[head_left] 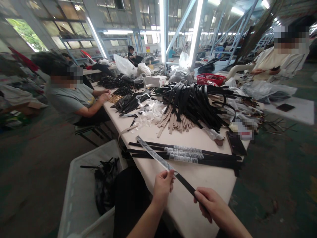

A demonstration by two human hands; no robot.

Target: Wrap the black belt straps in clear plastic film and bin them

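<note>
A black strap point(185, 184) runs diagonally over the near part of the table, its far portion covered in clear plastic film point(153, 154). My left hand point(163, 186) pinches it about midway, where the film meets the bare black part. Closer to me, my right hand point(206, 201) is wrapped round the strap's near end. Just beyond my hands lie several black straps point(218, 159) side by side, their middles wrapped in crinkled clear film point(184, 153).
A big heap of black straps point(195, 99) covers the table's middle. A phone point(235, 142) lies at the right edge. A white bin point(71, 195) stands at lower left. People sit at left point(71, 96) and right point(277, 62).
</note>
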